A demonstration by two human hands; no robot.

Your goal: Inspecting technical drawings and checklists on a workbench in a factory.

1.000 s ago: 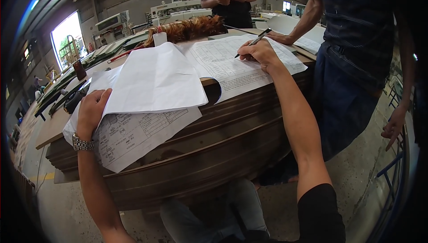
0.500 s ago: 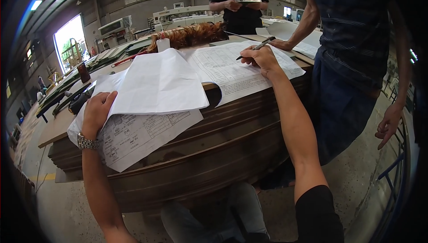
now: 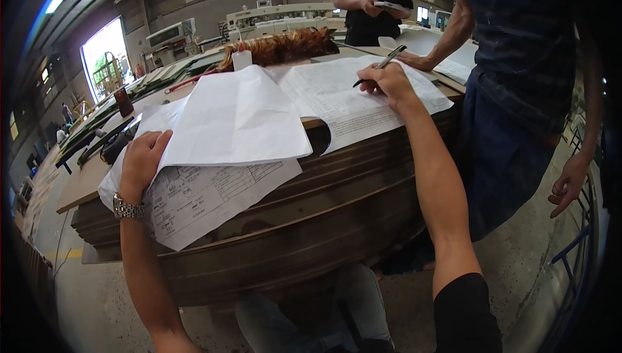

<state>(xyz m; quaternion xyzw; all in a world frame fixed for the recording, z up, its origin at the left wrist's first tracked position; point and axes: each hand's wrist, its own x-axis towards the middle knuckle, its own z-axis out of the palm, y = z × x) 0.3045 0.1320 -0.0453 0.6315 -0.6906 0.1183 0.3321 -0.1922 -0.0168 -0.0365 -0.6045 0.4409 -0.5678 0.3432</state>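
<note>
My right hand (image 3: 389,85) pinches a dark pen (image 3: 396,55), its tip just over a printed sheet with tables (image 3: 343,103). To the left, a large blank-backed white sheet (image 3: 240,119) is folded over other papers. My left hand (image 3: 144,158), wearing a metal-band watch (image 3: 128,206), is closed on the left edge of these papers, its thumb along the folded sheet and its fingertips partly hidden. A printed drawing sheet (image 3: 214,194) hangs from beneath, over the front of the stacked brown boards (image 3: 291,223).
A co-worker in dark clothes (image 3: 518,61) stands close on my right, one hand (image 3: 418,61) on the stack. Another person (image 3: 372,3) stands across, holding something flat. Behind the papers lie a brown feather duster (image 3: 285,48) and white container (image 3: 241,60). A dark brown bottle (image 3: 123,102) stands left.
The view has shifted slightly, so most things sit a little further right. My right hand still holds the pen, now more upright. The person across has lowered the flat thing slightly.
</note>
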